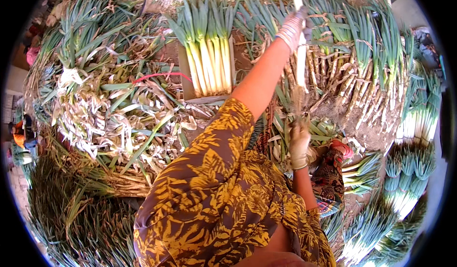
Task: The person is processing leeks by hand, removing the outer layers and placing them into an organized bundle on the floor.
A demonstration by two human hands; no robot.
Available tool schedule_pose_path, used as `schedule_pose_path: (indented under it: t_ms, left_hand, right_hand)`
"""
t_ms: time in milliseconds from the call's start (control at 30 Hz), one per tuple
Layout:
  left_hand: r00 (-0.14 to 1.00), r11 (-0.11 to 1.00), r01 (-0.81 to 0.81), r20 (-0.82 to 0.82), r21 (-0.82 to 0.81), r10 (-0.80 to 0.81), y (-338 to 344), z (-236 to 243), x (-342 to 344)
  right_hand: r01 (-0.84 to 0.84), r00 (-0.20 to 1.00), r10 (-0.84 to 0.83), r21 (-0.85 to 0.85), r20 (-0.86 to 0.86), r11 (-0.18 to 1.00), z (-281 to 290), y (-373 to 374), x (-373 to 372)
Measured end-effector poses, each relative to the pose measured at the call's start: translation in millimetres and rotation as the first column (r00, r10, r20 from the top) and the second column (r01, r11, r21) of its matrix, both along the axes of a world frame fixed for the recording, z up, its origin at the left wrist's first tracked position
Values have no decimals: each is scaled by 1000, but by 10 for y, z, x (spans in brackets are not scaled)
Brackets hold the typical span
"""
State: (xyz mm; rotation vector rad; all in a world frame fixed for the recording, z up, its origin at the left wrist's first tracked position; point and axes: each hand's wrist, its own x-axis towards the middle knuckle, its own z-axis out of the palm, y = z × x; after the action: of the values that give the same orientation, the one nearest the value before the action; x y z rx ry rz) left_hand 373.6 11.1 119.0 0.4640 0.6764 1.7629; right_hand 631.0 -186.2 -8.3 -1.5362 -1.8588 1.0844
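Note:
A long green onion [301, 64] stands nearly upright in front of me, its white shank down and shaggy roots at the lower end. My left hand [299, 24], in a pale glove with grey fingers, reaches far forward and grips the stalk high up. Below it, my right hand [299, 143], in a cream glove, has its fingers closed where the roots end, seemingly pinching them. To the left of the stalk, cleaned green onions [209, 62] lie side by side in a shallow tray [183, 71], green tops away from me.
Peeled skins and leaf scraps [104, 110] heap up at the left. Untrimmed green onions [352, 71] with dirty roots lie at the right. Tied bundles [409, 176] stand along the right edge. More dark green leaves [81, 219] fill the lower left. A red strip [164, 75] lies by the tray.

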Motion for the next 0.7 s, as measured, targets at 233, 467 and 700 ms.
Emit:
schedule_pose_path:
  t_ms: [233, 467, 700]
  left_hand:
    - [996, 984, 89, -13, 155, -88, -107, 36, -128]
    - [938, 934, 305, 111, 184, -328, 95, -179, 234]
    - [977, 983, 184, 106, 17, -185, 6, -122, 86]
  right_hand:
    - [-242, 934, 172, 201, 313, 949, -202, 361, 378]
    - [-79, 997, 54, 691, 57, 719, 1108, 1257, -724]
    - [-141, 958, 44, 329, 284, 934, 26, 838, -530]
